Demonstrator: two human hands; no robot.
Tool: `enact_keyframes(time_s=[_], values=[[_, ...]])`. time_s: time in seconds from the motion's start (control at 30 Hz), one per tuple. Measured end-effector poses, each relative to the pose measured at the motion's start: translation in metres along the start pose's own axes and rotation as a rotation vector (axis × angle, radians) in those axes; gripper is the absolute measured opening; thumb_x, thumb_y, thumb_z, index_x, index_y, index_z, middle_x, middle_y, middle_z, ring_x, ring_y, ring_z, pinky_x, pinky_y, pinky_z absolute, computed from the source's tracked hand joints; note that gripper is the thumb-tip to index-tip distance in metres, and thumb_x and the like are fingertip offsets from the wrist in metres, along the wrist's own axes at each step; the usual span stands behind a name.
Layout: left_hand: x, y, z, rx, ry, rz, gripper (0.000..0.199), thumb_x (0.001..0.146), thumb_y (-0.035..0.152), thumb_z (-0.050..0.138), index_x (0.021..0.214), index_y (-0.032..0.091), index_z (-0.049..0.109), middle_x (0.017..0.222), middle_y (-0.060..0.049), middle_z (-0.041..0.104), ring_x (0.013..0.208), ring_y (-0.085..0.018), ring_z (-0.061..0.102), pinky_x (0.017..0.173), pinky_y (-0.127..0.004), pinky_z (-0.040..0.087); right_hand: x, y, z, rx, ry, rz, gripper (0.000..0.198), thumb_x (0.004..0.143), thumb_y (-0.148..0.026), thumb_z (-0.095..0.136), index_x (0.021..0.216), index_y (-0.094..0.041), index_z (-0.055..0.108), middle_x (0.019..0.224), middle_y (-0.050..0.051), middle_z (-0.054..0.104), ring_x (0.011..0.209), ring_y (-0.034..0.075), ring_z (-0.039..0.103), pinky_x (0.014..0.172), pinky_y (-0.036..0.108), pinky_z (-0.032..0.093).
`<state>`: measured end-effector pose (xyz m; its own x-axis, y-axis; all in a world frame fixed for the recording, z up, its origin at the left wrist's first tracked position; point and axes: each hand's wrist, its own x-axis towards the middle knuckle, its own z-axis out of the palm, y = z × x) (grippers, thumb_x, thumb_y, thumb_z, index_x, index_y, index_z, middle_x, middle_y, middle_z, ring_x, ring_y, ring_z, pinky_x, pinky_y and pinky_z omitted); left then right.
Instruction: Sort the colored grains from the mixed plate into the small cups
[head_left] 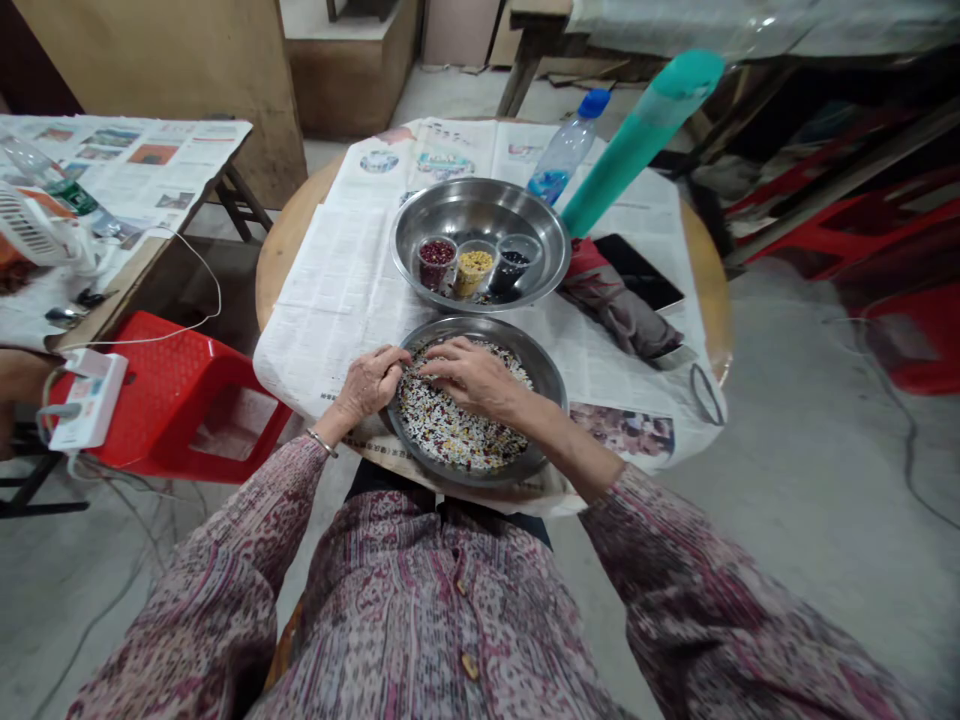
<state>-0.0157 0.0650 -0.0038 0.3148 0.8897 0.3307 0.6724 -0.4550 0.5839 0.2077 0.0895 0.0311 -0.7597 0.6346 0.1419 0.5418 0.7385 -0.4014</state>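
A metal bowl point(551, 375) at the table's near edge holds white grains mixed with red, yellow and black beans point(461, 430). My left hand point(371, 382) is at its left rim, fingers closed together; what they hold is hidden. Over the mix, my right hand point(476, 378) reaches leftward with fingers bent and somewhat apart, their tips at the grains. Behind stands a larger metal basin point(480, 200). Inside it are three clear cups: one of red beans point(436, 262), one of yellow kernels point(474, 268) and one of black beans point(513, 268).
Newspaper point(337, 270) covers the round table. At the back right are a blue-capped bottle point(566, 150), a green tube point(637, 145), a grey-and-red cloth bundle point(619, 305) and a dark flat device point(637, 272). A red stool point(180, 390) with a power strip point(90, 400) stands left.
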Motion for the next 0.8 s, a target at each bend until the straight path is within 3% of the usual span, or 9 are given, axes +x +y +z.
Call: enact_keyframes(time_s=[0.07, 0.13, 0.33, 0.43, 0.53, 0.67, 0.8], values=[[0.000, 0.000, 0.000, 0.003, -0.003, 0.008, 0.029, 0.090, 0.013, 0.039, 0.100, 0.019, 0.067, 0.101, -0.006, 0.072, 0.093, -0.019, 0.067, 0.090, -0.031, 0.052, 0.011, -0.001, 0.003, -0.021, -0.061, -0.071, 0.027, 0.091, -0.016, 0.056, 0.112, -0.026, 0.072, 0.123, 0.006, 0.066, 0.116, 0.024, 0.053, 0.105, 0.044, 0.043], [0.000, 0.000, -0.001, -0.001, -0.004, 0.011, 0.029, 0.091, 0.014, 0.039, 0.100, 0.019, 0.067, 0.100, -0.007, 0.072, 0.093, -0.019, 0.067, 0.090, -0.032, 0.053, 0.013, 0.002, 0.003, -0.053, -0.080, -0.052, 0.024, 0.093, -0.018, 0.055, 0.110, -0.024, 0.071, 0.118, 0.008, 0.067, 0.112, 0.024, 0.054, 0.102, 0.043, 0.044], [-0.001, 0.000, 0.001, -0.019, 0.000, 0.011, 0.029, 0.090, 0.013, 0.039, 0.099, 0.020, 0.066, 0.101, -0.005, 0.072, 0.093, -0.017, 0.067, 0.091, -0.030, 0.052, -0.040, 0.026, -0.012, -0.086, -0.096, 0.245, 0.021, 0.095, -0.020, 0.051, 0.103, -0.019, 0.070, 0.107, 0.011, 0.065, 0.098, 0.022, 0.061, 0.092, 0.038, 0.049], [-0.001, -0.001, 0.002, -0.022, 0.005, 0.021, 0.029, 0.091, 0.013, 0.039, 0.100, 0.019, 0.066, 0.101, -0.005, 0.072, 0.093, -0.017, 0.067, 0.090, -0.030, 0.052, -0.073, 0.015, -0.016, 0.000, -0.122, 0.268, 0.021, 0.096, -0.025, 0.053, 0.110, -0.020, 0.068, 0.106, 0.009, 0.065, 0.096, 0.021, 0.064, 0.092, 0.037, 0.051], [-0.001, -0.001, 0.002, -0.020, 0.013, 0.026, 0.029, 0.092, 0.014, 0.038, 0.099, 0.019, 0.065, 0.100, -0.005, 0.072, 0.091, -0.017, 0.067, 0.089, -0.031, 0.053, -0.090, -0.012, -0.009, 0.116, -0.121, 0.179, 0.030, 0.097, -0.030, 0.056, 0.125, -0.024, 0.061, 0.117, 0.009, 0.063, 0.100, 0.020, 0.065, 0.090, 0.036, 0.053], [-0.001, -0.001, 0.003, -0.015, 0.017, 0.025, 0.029, 0.092, 0.014, 0.037, 0.099, 0.019, 0.065, 0.099, -0.004, 0.072, 0.092, -0.017, 0.067, 0.090, -0.030, 0.052, -0.080, -0.037, 0.006, 0.124, -0.184, 0.049, 0.026, 0.096, -0.022, 0.055, 0.121, -0.025, 0.064, 0.113, 0.008, 0.062, 0.097, 0.019, 0.064, 0.084, 0.032, 0.054], [-0.001, -0.002, 0.003, -0.007, 0.007, 0.022, 0.029, 0.091, 0.014, 0.037, 0.100, 0.020, 0.065, 0.100, -0.004, 0.071, 0.092, -0.016, 0.067, 0.090, -0.029, 0.052, -0.058, -0.017, 0.007, 0.010, -0.132, 0.123, 0.029, 0.093, -0.011, 0.049, 0.109, -0.023, 0.070, 0.104, 0.008, 0.065, 0.089, 0.018, 0.063, 0.078, 0.030, 0.052]])
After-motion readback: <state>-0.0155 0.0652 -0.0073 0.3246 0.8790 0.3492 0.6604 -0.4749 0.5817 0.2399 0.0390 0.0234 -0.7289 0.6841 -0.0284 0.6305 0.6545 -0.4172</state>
